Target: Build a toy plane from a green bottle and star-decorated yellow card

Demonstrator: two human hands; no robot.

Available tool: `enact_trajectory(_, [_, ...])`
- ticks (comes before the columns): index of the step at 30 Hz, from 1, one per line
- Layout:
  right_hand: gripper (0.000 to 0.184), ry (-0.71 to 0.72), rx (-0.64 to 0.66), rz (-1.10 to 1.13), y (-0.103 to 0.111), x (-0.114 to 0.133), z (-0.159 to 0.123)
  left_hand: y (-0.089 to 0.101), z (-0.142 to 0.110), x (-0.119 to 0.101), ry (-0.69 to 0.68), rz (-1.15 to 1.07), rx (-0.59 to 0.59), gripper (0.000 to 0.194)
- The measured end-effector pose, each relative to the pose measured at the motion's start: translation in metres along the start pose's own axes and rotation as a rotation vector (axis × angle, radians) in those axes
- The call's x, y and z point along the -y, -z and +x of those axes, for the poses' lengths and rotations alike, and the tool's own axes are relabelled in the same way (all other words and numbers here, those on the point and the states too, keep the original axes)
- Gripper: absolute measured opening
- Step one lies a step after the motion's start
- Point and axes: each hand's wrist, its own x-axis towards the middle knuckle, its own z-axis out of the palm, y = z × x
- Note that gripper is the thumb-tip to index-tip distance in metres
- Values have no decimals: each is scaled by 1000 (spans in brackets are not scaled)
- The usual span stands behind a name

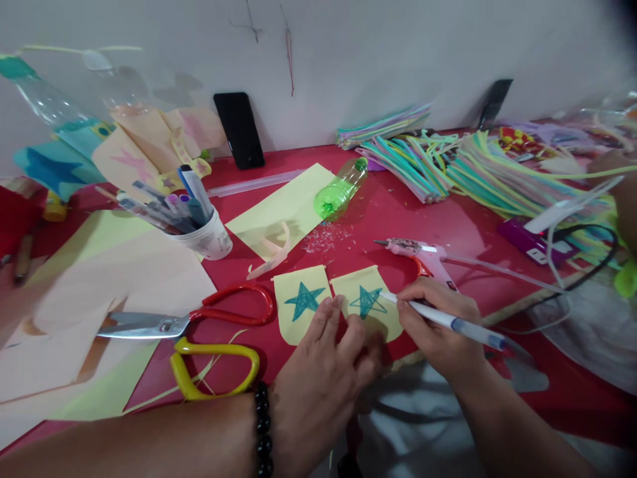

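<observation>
Looking down, I see my right hand point(438, 325) closed in a narrow pinch around a white pen point(448, 320), its tip on the blue star of the right yellow paper tag point(368, 305). My left hand point(318, 392), open with a black bead bracelet point(263, 428) at the wrist, presses its fingertips point(326, 309) on that tag and the left yellow paper tag point(298, 302), just beside it on the red worktop point(383, 212). Red-handled scissors point(149, 324), yellow-handled scissors point(213, 365) and a glue gun point(405, 247) lie nearby. Farther off are a cup of pens point(209, 236) and a plastic bottle point(338, 189) on its side.
</observation>
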Motion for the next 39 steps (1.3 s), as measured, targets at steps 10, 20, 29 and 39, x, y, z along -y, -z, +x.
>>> enact_trajectory(10, [10,16,67,48,-2,-3,-1,-2,1,-1,3,-11,-14,42])
enact_trajectory(20, [10,3,95,97,3,-3,-2,-2,1,0,-1,-8,-6,46])
enact_trajectory(29, [12,-63,118,133,3,-5,-3,-2,1,-1,7,6,-24,46])
enact_trajectory(39, [12,-80,126,142,4,-8,-2,-2,1,0,4,-7,-6,47])
